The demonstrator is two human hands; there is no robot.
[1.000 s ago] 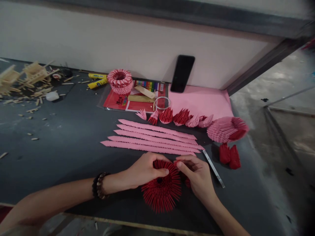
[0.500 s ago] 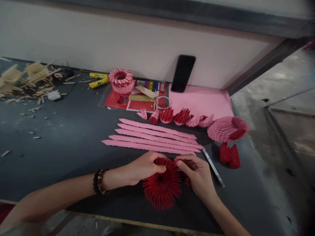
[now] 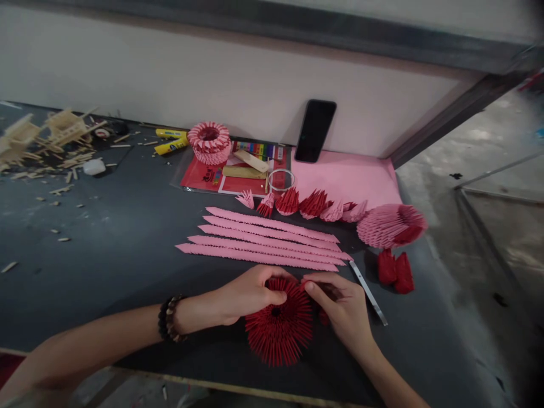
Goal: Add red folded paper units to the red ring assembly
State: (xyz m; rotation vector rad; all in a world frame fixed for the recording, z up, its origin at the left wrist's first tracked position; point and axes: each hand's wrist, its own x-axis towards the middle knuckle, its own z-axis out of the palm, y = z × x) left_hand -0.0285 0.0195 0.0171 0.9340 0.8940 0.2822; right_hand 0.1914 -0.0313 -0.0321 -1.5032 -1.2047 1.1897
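A round red piece of folded-paper origami (image 3: pixel 280 331), with pointed pieces spreading out from a dark centre, is at the front of the table. My left hand (image 3: pixel 255 294) grips its upper left rim, thumb on top and fingers behind. At its upper right edge, my right hand (image 3: pixel 342 300) pinches a small red paper piece (image 3: pixel 304 284), mostly hidden by the fingertips. Some more red paper shows partly behind the right hand. Just beyond both hands lie several long pink folded-paper strips (image 3: pixel 263 241), side by side.
A silver metal strip (image 3: pixel 368 293) lies right of my right hand, near two red paper bundles (image 3: pixel 395 271). Behind are a pink paper bowl shape (image 3: pixel 389 225), a row of small paper clusters (image 3: pixel 287 201), a leaning phone (image 3: pixel 315 131) and a pink-red paper ring (image 3: pixel 209 143). Wooden sticks (image 3: pixel 63 127) litter the left.
Both hands stay on the red origami with almost the same grip. The whole view has shifted very slightly; nothing else has visibly moved.
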